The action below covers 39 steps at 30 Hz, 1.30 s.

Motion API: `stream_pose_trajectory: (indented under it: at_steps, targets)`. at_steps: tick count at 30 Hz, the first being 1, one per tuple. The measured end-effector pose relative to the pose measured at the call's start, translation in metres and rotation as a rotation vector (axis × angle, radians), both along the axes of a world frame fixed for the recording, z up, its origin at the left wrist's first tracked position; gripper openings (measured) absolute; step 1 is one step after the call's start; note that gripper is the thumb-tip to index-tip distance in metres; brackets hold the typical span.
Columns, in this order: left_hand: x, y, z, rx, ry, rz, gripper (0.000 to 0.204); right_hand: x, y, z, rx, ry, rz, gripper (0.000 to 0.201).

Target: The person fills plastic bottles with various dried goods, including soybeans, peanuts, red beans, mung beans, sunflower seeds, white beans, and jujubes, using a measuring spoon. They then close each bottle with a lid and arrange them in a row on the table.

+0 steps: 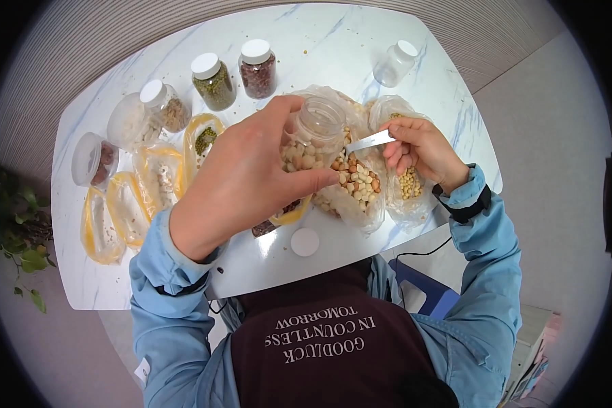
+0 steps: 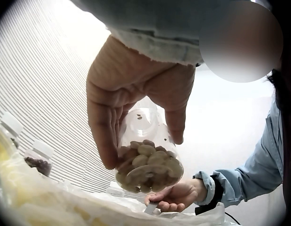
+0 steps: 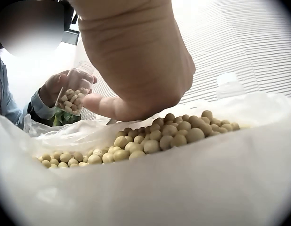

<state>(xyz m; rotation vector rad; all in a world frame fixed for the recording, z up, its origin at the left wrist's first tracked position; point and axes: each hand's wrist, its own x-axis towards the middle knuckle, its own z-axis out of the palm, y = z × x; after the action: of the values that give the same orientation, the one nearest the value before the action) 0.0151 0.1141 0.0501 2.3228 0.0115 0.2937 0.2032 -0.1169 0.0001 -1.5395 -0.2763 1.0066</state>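
Note:
My left hand (image 1: 245, 160) grips a clear plastic jar (image 1: 319, 117) by its sides, tilted and lidless. Pale kernels (image 2: 150, 165) fill its lower part in the left wrist view. In my right hand (image 1: 420, 146) the fingers and thumb pinch the handle of a shiny spoon (image 1: 374, 141). The spoon's far end dips toward white and brown kernels (image 1: 360, 182) in an open plastic bag (image 1: 360, 214), just right of the jar; its tip is hidden. Under the right wrist lies a bag of round yellow soybeans (image 3: 155, 141).
Capped jars of green beans (image 1: 215, 92) and red beans (image 1: 257, 76) stand at the back. An empty capped jar (image 1: 393, 66) is back right. Several more jars and yellow-edged bags (image 1: 105, 231) occupy the left. A white lid (image 1: 304, 242) lies near the front edge.

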Motion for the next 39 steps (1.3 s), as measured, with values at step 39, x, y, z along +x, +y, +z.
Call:
stream_pose_trajectory:
  at_steps: [39]
  targets:
    - [0.001,-0.008,-0.006,-0.016,0.012,-0.039,0.071,-0.068,-0.001,0.080,0.276,-1.255,0.090,0.019]
